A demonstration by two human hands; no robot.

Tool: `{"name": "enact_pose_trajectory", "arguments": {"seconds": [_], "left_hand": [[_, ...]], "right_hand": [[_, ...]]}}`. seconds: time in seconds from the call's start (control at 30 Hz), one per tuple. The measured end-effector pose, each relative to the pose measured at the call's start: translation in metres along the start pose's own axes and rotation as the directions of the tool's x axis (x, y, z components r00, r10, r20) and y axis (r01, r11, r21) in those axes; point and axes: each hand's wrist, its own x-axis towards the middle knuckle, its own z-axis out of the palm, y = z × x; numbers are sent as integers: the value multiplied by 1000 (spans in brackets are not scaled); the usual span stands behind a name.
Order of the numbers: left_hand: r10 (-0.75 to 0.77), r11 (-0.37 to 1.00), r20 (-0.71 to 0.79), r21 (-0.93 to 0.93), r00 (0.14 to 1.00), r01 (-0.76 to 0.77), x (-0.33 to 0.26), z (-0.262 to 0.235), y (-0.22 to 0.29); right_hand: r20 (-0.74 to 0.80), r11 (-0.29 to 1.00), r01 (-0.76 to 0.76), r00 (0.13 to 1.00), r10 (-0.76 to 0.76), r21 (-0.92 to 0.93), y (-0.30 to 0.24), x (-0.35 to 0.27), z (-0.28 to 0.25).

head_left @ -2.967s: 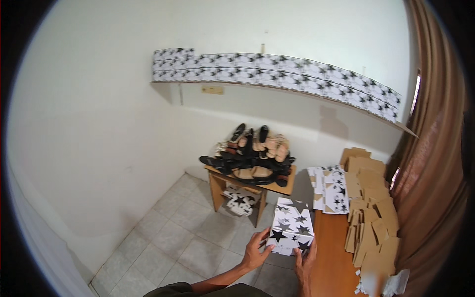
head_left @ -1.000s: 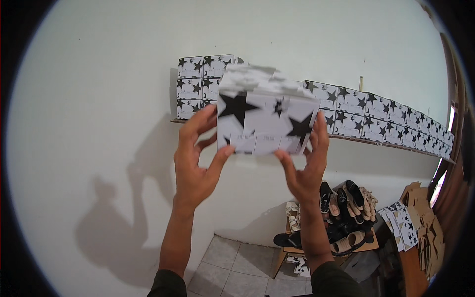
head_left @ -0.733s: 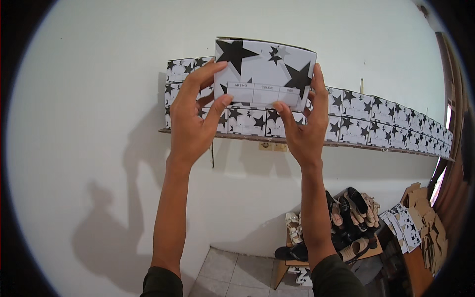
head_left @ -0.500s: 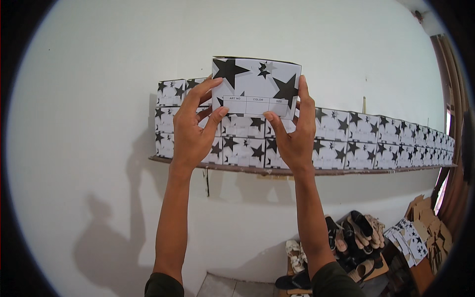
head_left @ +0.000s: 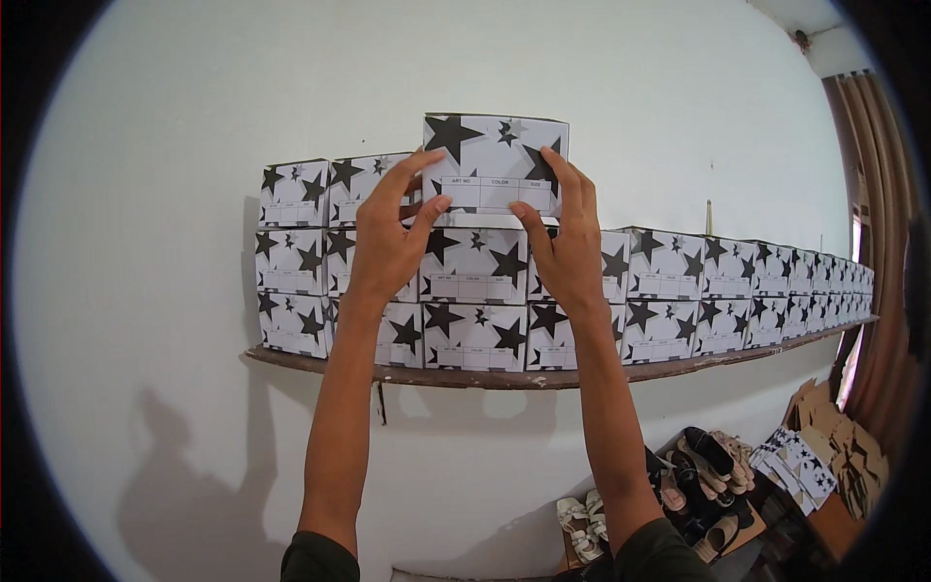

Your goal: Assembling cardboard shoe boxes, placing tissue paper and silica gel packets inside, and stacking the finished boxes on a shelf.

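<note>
A white shoebox (head_left: 495,150) with black stars and a blank label grid is held between my two hands. My left hand (head_left: 388,238) grips its left side, the fingers up along the edge and the thumb at the lower front. On the other side my right hand (head_left: 570,242) has its fingers over the front right and its thumb at the bottom edge. The held box is over the second row of matching shoeboxes (head_left: 473,254), just right of two top-row boxes (head_left: 294,194). Whether its underside touches the row cannot be told.
A long brown wall shelf (head_left: 679,367) carries the rows of boxes away to the right. Below it, several shoes (head_left: 703,466) are piled at the lower right, beside flattened star-print cardboard (head_left: 797,466) and brown cardboard (head_left: 853,461). A brown curtain (head_left: 863,145) hangs at the far right.
The shelf and its boxes now look larger and closer. My hands have carried the held box toward the row, and my right fingers have shifted from its side onto its front.
</note>
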Motion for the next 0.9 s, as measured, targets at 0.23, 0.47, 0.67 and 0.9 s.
{"name": "enact_pose_trajectory", "arguments": {"seconds": [0.23, 0.47, 0.67, 0.9], "left_hand": [[124, 968, 65, 211, 990, -135, -1, -7, -42], [191, 855, 31, 486, 981, -181, -15, -4, -59], [313, 700, -1, 675, 950, -231, -15, 7, -70], [279, 579, 78, 781, 957, -232, -29, 12, -74]], "right_hand": [[10, 999, -22, 1000, 22, -41, 3, -5, 26], [58, 987, -151, 986, 154, -52, 11, -21, 39], [26, 891, 20, 1000, -9, -453, 2, -23, 37], [161, 791, 76, 986, 29, -607, -3, -38, 29]]}}
